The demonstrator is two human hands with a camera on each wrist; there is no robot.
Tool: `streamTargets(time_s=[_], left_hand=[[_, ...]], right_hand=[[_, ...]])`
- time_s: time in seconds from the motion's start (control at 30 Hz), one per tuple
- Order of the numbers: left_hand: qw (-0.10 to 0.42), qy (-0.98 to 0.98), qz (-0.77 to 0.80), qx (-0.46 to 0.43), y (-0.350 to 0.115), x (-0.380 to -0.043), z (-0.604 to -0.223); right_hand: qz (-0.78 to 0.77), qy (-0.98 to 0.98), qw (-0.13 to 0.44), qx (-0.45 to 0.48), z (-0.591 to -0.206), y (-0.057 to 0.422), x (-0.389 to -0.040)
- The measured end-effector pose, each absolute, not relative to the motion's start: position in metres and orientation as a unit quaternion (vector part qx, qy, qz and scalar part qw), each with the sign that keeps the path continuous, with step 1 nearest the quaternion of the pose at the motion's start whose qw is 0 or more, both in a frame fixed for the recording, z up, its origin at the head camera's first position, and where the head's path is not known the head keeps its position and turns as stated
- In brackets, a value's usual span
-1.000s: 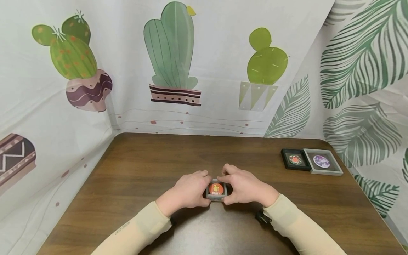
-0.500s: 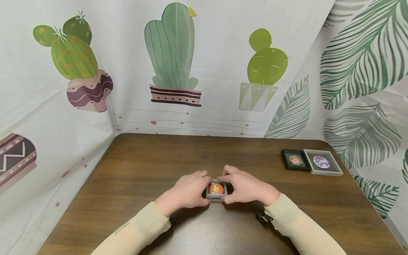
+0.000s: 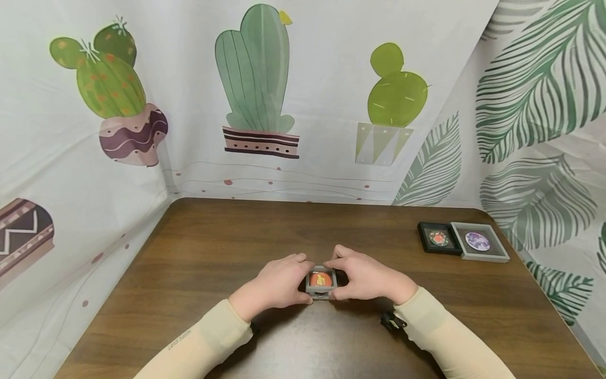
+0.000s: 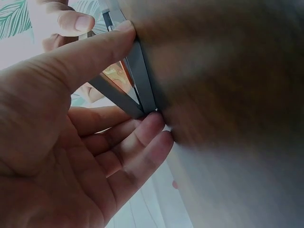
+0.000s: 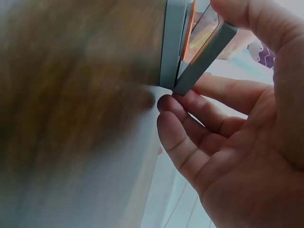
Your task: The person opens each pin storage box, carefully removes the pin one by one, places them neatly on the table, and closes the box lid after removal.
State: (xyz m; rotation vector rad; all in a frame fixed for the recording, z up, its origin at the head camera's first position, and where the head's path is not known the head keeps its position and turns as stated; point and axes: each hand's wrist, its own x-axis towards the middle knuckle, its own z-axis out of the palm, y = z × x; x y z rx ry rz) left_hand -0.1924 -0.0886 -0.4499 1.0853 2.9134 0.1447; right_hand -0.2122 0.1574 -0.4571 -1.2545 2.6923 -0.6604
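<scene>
Between both hands on the table is a small grey display frame [image 3: 320,289] of two hinged halves. Its near side gapes: in the right wrist view the lid half [image 5: 209,59] tilts up from the bottom half [image 5: 171,42]. Inside lies a round orange disc [image 3: 321,279] with a yellow figure. My left hand [image 3: 281,284] grips the left side, thumb on the bottom half's near edge, fingertips at the far edge. From the right, my right hand [image 3: 366,276] holds the frame, its thumb at the lid's near edge and fingers at the hinged end.
At the back right of the brown table [image 3: 227,226] lie a black frame [image 3: 424,243] with a round red-patterned piece and a larger grey frame [image 3: 498,256] with a purple one, side by side. Printed cloth [image 3: 326,105] hangs behind the table and along both sides.
The frame's near side has parted and the lid half has tilted up, widening the gap over the bottom half. Both hands stay at the frame, having barely moved.
</scene>
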Motion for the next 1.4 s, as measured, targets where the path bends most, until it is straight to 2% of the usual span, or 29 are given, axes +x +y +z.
streamTargets(time_s=[0.87,1.4], left_hand=[[0.016,0.935,0.065,0.347,-0.0893,-0.1927,-0.4515],[0.008,0.937,0.069,0.342,-0.0904,-0.1924,-0.4519]], right_hand=[[-0.252,0.859,0.085,-0.438,-0.4596,0.1638,-0.2186],[-0.283,0.856,0.106,-0.419,-0.4595,0.1652,-0.2216]])
